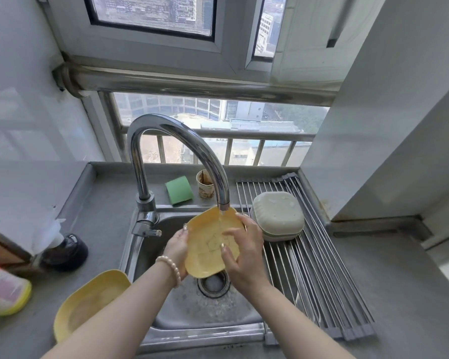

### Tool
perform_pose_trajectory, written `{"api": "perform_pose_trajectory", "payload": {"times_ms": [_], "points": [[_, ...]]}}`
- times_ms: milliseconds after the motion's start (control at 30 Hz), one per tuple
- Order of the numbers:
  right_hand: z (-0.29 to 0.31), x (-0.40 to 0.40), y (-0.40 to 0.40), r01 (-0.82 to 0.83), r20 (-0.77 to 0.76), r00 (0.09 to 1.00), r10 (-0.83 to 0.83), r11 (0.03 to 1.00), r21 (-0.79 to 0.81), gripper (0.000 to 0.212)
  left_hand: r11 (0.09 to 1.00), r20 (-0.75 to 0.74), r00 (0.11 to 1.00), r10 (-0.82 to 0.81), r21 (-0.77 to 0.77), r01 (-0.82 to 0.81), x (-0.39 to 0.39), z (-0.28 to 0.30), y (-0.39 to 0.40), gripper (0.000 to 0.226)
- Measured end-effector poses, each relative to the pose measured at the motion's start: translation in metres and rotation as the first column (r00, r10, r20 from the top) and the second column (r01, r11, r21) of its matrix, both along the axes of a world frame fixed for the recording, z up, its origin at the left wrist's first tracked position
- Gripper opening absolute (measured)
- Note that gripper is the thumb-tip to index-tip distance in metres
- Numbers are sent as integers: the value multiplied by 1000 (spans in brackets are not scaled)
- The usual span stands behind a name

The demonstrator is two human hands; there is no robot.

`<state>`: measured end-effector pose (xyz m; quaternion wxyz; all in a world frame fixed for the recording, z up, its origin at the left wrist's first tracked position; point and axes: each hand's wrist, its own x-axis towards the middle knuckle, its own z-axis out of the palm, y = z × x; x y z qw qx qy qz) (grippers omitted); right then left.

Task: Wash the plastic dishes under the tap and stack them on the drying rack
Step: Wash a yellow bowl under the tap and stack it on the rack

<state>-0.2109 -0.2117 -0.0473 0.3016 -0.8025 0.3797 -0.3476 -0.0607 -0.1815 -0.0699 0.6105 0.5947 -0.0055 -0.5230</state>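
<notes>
Grey counter, steel sink, window behind tap.

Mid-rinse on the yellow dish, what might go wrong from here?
1. The wet yellow dish is held tilted under the tap by the left hand; it may slip into the sink.
2. The pale dishes stand stacked on the drying rack; adding another carelessly could topple them.
</notes>
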Motion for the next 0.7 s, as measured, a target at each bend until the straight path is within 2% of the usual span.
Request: {"api": "perform_pose_trajectory", "payload": {"times_ms": [67,133,200,267,333,400,433,467,500,567,700], "points": [[-5,-7,4,25,18,999,-31,966,259,51,999,211,977,19,-52,-8,-5,15,1,26],[-7,-10,5,44,74,993,-91,874,485,63,996,397,918,-10,-75,43,-6,26,6,27],[-13,-9,1,61,109,978,-178,742,668,53,990,559,826,-76,-59,131,-5,35,9,31],[-18,-5,0,88,78,969,-235,623,778,33,978,681,713,-168,23,208,-1,42,8,34],[-17,-1,-2,94,45,963,-267,485,869,25,947,728,609,-316,197,255,5,47,6,30],[-8,-1,-5,33,57,960,-275,312,949,18,880,690,548,-473,396,261,15,51,2,26],[-2,-2,-8,26,41,963,-266,246,969,13,850,644,563,-518,461,255,19,53,2,27],[2,-4,-12,38,16,966,-258,202,979,10,830,577,615,-538,490,266,23,52,3,25],[6,-5,-18,64,-17,971,-239,188,980,11,812,490,675,-551,500,300,25,52,5,22],[17,-6,-28,129,-85,980,-182,245,961,20,789,349,752,-559,503,353,25,47,11,23],[42,-4,-35,216,-222,974,-53,530,820,28,779,183,817,-546,469,416,10,30,19,21]]}}
